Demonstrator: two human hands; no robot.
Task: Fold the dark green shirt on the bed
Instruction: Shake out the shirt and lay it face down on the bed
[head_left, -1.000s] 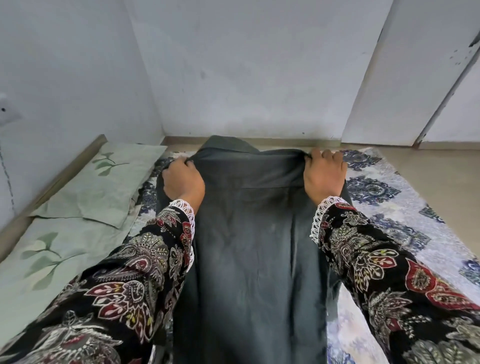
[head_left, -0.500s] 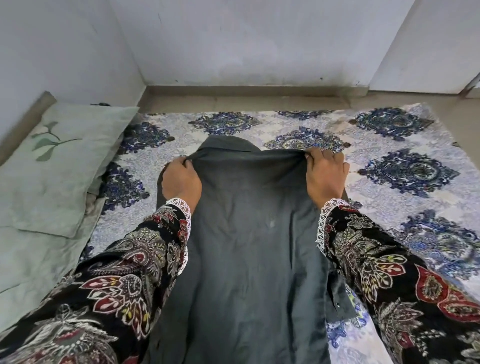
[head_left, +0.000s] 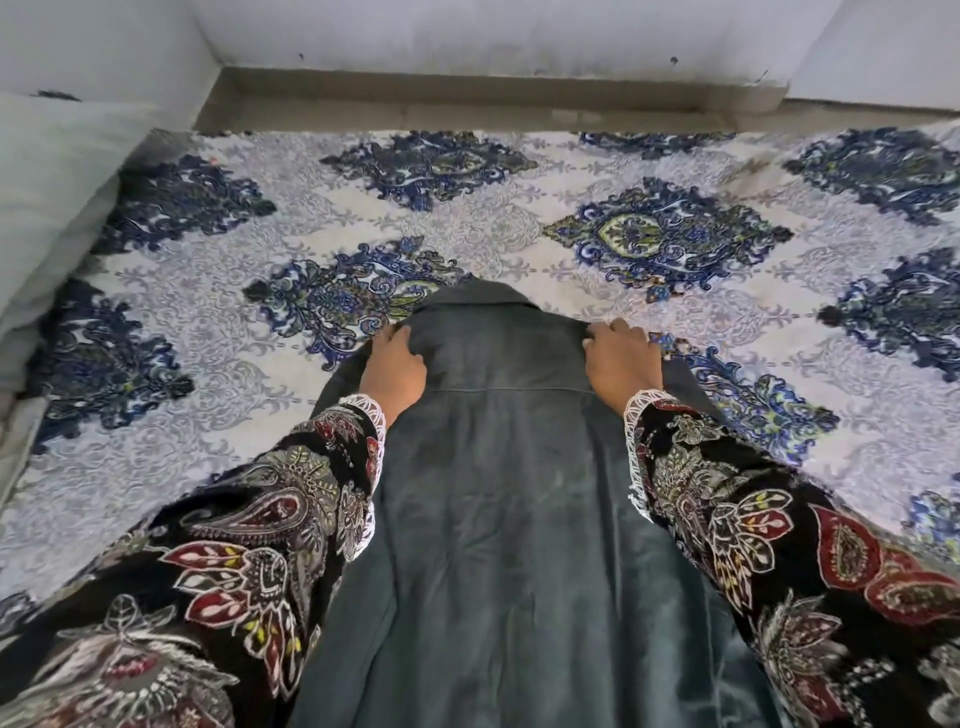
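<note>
- The shirt (head_left: 514, 519) fills the centre of the frame, back side up, on the bedsheet (head_left: 519, 234), with its collar at mid-frame pointing toward the top.
- Its long axis runs straight from bottom centre up to the collar, in line with my view; the hem end runs out of frame at the bottom, so I cannot see it.
- My left hand (head_left: 393, 366) is pinched shut on the shirt's left shoulder, and my right hand (head_left: 621, 358) is clamped on the right shoulder; both sit level, one to each side of the collar.
- I judge this an early step: the shoulders are being laid flat, and no fold shows yet.
- The next move turns on that axis: each side would fold inward across it, and each hand is nearest its own side.
- A pillow (head_left: 47, 208) lies at upper left, well apart from the shirt.
- Bare floor (head_left: 467, 104) and wall run along the top; nothing on the sheet stands in the way.
</note>
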